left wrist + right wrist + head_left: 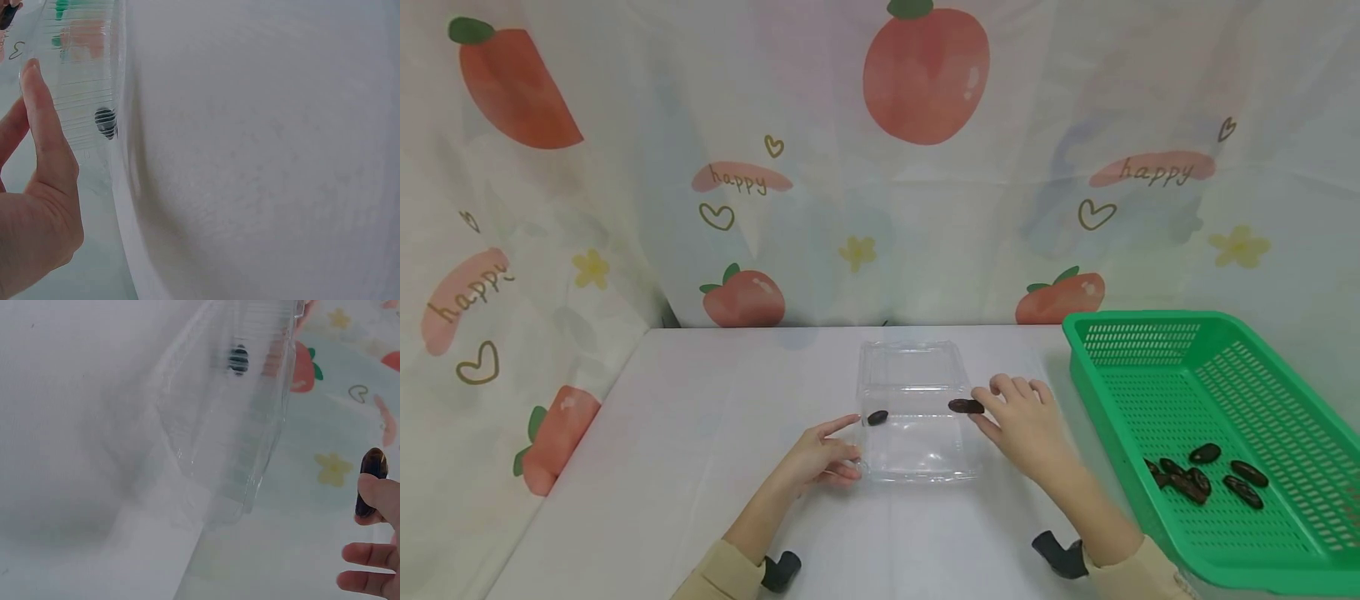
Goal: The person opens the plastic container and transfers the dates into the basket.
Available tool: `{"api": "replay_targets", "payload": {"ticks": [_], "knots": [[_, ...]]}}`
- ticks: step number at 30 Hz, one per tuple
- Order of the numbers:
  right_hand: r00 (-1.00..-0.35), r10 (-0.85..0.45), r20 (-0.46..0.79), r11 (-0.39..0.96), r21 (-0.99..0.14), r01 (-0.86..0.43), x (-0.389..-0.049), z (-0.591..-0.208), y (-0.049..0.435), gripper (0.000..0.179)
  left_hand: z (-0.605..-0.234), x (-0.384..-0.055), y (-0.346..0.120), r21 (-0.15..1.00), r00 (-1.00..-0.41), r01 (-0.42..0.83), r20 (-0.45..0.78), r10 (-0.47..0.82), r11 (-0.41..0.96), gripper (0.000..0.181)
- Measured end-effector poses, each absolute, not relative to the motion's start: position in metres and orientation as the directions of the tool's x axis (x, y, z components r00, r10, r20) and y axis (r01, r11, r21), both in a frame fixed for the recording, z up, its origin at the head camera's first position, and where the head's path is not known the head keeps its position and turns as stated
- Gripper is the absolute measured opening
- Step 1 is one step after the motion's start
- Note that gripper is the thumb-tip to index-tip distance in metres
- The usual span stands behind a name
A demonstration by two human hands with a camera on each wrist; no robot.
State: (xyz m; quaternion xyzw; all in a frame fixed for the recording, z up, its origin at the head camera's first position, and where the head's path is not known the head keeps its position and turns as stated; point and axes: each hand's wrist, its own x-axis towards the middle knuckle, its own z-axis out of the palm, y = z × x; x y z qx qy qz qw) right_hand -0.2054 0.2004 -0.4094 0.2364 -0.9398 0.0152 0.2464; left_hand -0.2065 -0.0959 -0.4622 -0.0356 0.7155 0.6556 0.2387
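A clear plastic clamshell box [917, 446] stands on the white table with its lid [913, 364] laid back. Inside, near its left side, lies one dark brown date [877, 417]. Another date [966, 406] is pinched between thumb and fingers of my right hand [1022, 421], above the right side of the box; the right wrist view also shows this held date [373, 481]. My left hand [820, 457] is at the box's left wall, its index finger extended along it and holding nothing. In the left wrist view the left hand [47, 181] touches the ribbed clear wall.
A green plastic basket [1086, 383] stands at the right, with several dates [1205, 453] lying on its floor. Behind the white table [737, 375] hangs a cloth printed with fruit [925, 75]. A black strap end [1060, 554] sticks out by the right wrist.
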Motion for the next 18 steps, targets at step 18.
{"api": "replay_targets", "payload": {"ticks": [18], "knots": [[-0.791, -0.272, 0.547, 0.944, -0.008, -0.330, -0.177, -0.394, 0.280, 0.072, -0.472, -0.210, -0.097, 0.917, -0.880, -0.374, -0.399, 0.259, 0.140, 0.059]]}}
